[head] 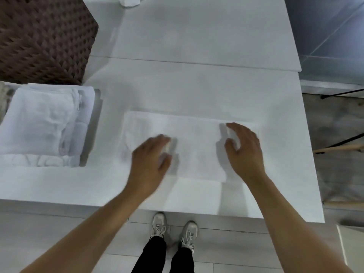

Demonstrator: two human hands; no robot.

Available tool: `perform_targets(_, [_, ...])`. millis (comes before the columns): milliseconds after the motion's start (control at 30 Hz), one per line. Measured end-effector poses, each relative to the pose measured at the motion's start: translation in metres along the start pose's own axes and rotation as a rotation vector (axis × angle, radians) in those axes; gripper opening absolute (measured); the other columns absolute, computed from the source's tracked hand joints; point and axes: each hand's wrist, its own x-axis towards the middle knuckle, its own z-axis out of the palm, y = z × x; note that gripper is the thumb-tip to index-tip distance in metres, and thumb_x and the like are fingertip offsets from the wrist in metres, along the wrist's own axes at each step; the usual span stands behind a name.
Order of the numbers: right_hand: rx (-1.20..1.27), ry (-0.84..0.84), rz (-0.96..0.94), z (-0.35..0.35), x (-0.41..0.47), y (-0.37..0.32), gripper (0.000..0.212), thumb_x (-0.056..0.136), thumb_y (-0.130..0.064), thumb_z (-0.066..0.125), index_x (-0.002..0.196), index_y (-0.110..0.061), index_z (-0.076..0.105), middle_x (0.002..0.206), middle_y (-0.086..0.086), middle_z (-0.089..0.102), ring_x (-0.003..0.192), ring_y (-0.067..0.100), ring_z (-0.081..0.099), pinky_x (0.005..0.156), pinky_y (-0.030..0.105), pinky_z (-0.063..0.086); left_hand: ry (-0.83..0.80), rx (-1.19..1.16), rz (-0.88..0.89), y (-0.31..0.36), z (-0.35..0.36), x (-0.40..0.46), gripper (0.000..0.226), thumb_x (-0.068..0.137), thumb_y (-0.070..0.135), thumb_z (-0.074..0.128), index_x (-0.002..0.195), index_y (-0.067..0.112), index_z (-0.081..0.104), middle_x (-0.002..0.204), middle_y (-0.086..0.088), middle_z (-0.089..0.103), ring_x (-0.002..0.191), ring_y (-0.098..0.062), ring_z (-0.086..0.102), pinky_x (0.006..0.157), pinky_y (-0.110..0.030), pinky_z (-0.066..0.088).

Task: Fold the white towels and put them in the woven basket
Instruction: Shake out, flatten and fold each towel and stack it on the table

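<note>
A white towel (195, 140) lies flat as a folded rectangle on the white table (197, 85), near its front edge. My left hand (149, 160) hovers over the towel's left part, blurred, fingers loosely bent and holding nothing. My right hand (244, 148) is over the towel's right end, fingers spread and slightly curved, with nothing in its grasp. The brown woven basket (43, 36) stands at the table's far left. A stack of folded white towels (45, 123) sits in front of it.
Another crumpled white towel (130, 1) shows at the table's far edge. The table ends at the right, where a tiled floor and dark stand legs (342, 142) appear. My shoes (173, 229) stand on the floor below the front edge.
</note>
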Motion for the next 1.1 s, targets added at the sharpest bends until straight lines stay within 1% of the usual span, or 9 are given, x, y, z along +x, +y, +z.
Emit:
perform_targets(67, [-0.159, -0.079, -0.165, 0.013, -0.004, 0.013, 0.044, 0.093, -0.017, 0.061, 0.137, -0.020, 0.061, 0.144, 0.002, 0.058, 0.135, 0.020, 0.049, 0.114, 0.037, 0.035, -0.124, 0.109, 0.129, 0.018, 0.025, -0.022, 0.043, 0.099, 0.035, 0.048, 0.142, 0.031, 0.050, 0.151, 0.005, 0.049, 0.139, -0.021, 0.044, 0.113, -0.047, 0.035])
perform_targets(233, [-0.237, -0.037, -0.136, 0.022, -0.028, 0.020, 0.044, 0.097, -0.028, 0.056, 0.141, -0.021, 0.059, 0.149, 0.006, 0.053, 0.137, 0.025, 0.048, 0.115, 0.042, 0.034, -0.141, 0.315, 0.214, 0.021, 0.049, -0.045, 0.044, 0.102, 0.038, 0.041, 0.143, 0.026, 0.052, 0.154, 0.003, 0.045, 0.143, -0.025, 0.039, 0.117, -0.049, 0.027])
perform_targets(433, [-0.347, 0.109, -0.056, 0.023, -0.083, 0.002, 0.027, 0.091, -0.023, 0.066, 0.118, -0.023, 0.069, 0.113, 0.000, 0.066, 0.096, 0.028, 0.057, 0.085, 0.042, 0.038, -0.106, 0.448, 0.197, 0.010, 0.039, -0.037, 0.041, 0.102, 0.041, 0.042, 0.136, 0.023, 0.056, 0.151, 0.005, 0.049, 0.149, -0.026, 0.031, 0.119, -0.056, 0.018])
perform_targets(600, [-0.326, 0.096, -0.064, 0.035, -0.134, -0.016, 0.022, 0.089, -0.021, 0.062, 0.109, -0.021, 0.071, 0.099, -0.001, 0.065, 0.080, 0.025, 0.056, 0.077, 0.038, 0.032, -0.089, 0.479, 0.185, -0.002, 0.039, -0.021, 0.043, 0.101, 0.041, 0.045, 0.139, 0.021, 0.052, 0.159, 0.004, 0.039, 0.151, -0.028, 0.026, 0.122, -0.052, 0.016])
perform_targets(733, [-0.280, 0.059, -0.024, 0.046, -0.155, -0.021, 0.028, 0.090, -0.022, 0.062, 0.117, -0.018, 0.069, 0.105, 0.000, 0.063, 0.084, 0.023, 0.058, 0.081, 0.038, 0.036, -0.035, 0.486, 0.228, -0.005, 0.041, -0.020, 0.037, 0.102, 0.030, 0.051, 0.137, 0.019, 0.055, 0.157, -0.003, 0.042, 0.147, -0.031, 0.034, 0.119, -0.051, 0.025])
perform_targets(833, [-0.250, 0.063, -0.009, 0.048, -0.155, -0.022, 0.028, 0.090, -0.022, 0.061, 0.116, -0.018, 0.069, 0.104, 0.002, 0.062, 0.086, 0.024, 0.059, 0.083, 0.038, 0.038, 0.051, 0.455, 0.275, 0.004, 0.041, -0.037, 0.031, 0.100, 0.022, 0.053, 0.129, 0.015, 0.062, 0.145, -0.010, 0.053, 0.132, -0.033, 0.049, 0.113, -0.045, 0.033])
perform_targets(933, [-0.225, 0.086, -0.023, 0.049, -0.151, -0.019, 0.026, 0.088, -0.021, 0.063, 0.113, -0.016, 0.069, 0.101, 0.003, 0.061, 0.085, 0.027, 0.060, 0.082, 0.040, 0.038, -0.009, 0.392, 0.397, 0.013, 0.041, -0.078, 0.028, 0.095, 0.026, 0.059, 0.119, 0.013, 0.067, 0.135, -0.010, 0.058, 0.119, -0.032, 0.055, 0.108, -0.043, 0.035])
perform_targets(1033, [-0.185, 0.078, -0.038, 0.048, -0.147, -0.015, 0.025, 0.088, -0.021, 0.066, 0.112, -0.016, 0.069, 0.102, 0.003, 0.061, 0.089, 0.026, 0.061, 0.085, 0.039, 0.038, -0.211, 0.386, 0.441, 0.004, 0.042, -0.123, 0.062, 0.087, 0.055, 0.065, 0.134, 0.014, 0.061, 0.149, -0.011, 0.049, 0.137, -0.033, 0.045, 0.118, -0.048, 0.029])
perform_targets(1100, [-0.151, 0.050, -0.028, 0.047, -0.146, -0.013, 0.025, 0.088, -0.020, 0.067, 0.112, -0.017, 0.068, 0.103, 0.002, 0.061, 0.091, 0.025, 0.060, 0.087, 0.036, 0.035, -0.321, 0.483, 0.441, -0.007, 0.041, -0.132, 0.085, 0.079, 0.058, 0.072, 0.150, 0.019, 0.045, 0.161, -0.010, 0.033, 0.149, -0.033, 0.030, 0.120, -0.052, 0.026])
